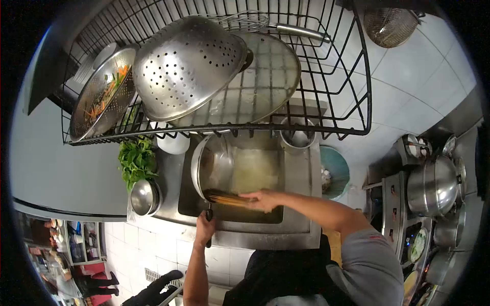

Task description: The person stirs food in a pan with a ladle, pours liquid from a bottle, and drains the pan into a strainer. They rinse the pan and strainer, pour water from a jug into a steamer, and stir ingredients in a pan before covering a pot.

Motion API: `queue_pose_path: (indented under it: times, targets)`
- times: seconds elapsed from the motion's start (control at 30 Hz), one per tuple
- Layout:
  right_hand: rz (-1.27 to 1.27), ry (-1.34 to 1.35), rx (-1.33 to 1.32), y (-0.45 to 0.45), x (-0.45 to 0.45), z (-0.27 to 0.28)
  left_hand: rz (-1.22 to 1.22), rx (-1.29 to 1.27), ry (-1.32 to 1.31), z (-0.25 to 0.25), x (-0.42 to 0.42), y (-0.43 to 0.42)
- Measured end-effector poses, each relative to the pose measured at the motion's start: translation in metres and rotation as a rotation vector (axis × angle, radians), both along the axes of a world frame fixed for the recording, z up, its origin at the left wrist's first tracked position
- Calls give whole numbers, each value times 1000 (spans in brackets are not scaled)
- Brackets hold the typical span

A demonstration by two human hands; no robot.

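Note:
My left hand (pixel 205 229) is closed round the dark handle of a metal wok (pixel 213 176), which is tilted on its side over the sink (pixel 245 228). In my right hand (pixel 263 201) is a bundled bamboo wok brush (pixel 224 198), its bristle end at the wok's near rim. Whether the bristles touch the metal I cannot tell. Cloudy, yellowish water (pixel 255 171) lies in the basin beside the wok.
A black wire rack (pixel 368 102) overhangs the sink with a colander (pixel 186 66), a glass lid (pixel 270 76) and a whisk (pixel 301 32). Leafy greens (pixel 137 162) and stacked bowls (pixel 143 198) stand left. A steel pot (pixel 297 137) and teal bin (pixel 337 171) are right.

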State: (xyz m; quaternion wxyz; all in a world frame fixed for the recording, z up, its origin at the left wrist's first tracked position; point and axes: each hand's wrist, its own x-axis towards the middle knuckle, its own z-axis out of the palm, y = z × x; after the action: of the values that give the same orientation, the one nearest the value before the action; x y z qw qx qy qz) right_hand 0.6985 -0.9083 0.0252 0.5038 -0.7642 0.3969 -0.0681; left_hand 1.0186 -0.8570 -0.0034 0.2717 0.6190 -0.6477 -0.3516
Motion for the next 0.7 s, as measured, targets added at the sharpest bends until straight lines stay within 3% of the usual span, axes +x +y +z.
queue_pose_path:
  times: [0.03,0.1,0.13,0.2,0.27,0.33,0.4,0.43,0.5,0.53,0.57,0.63,0.67,0.7]
  targets:
    - [-51,40,-30,-16,-13,-19,0,-7,8,-4,1,-5]
    - [-433,353,-29,-30,-16,27,-28,62,198,-13,11,-16]
    - [-435,357,-39,-28,-14,40,-37,35,-27,5,6,-20]
    - [-156,61,-67,-2,0,45,5,135,68,21,1,-25]
    - [-80,13,-125,5,11,23,36,224,160,29,-4,-27]
    - [-373,175,-48,-20,-2,5,-37,129,168,34,1,-23]
    - [-652,169,108,-28,-1,52,-40,143,107,30,11,-21]
    - [-530,136,13,-20,3,44,-43,157,97,29,16,-14]
    - [-163,35,-306,-12,8,41,-25,518,583,43,5,-8]
    - [43,180,-254,-16,7,47,12,604,691,51,-1,-3]
    - [51,181,-264,-30,4,37,49,685,803,56,-8,-1]
    - [-364,263,29,-49,3,44,62,721,918,42,-11,9]
    - [-587,236,224,-50,7,81,42,764,974,37,-15,14]
    - [-586,245,219,-46,10,51,41,744,917,49,-28,16]
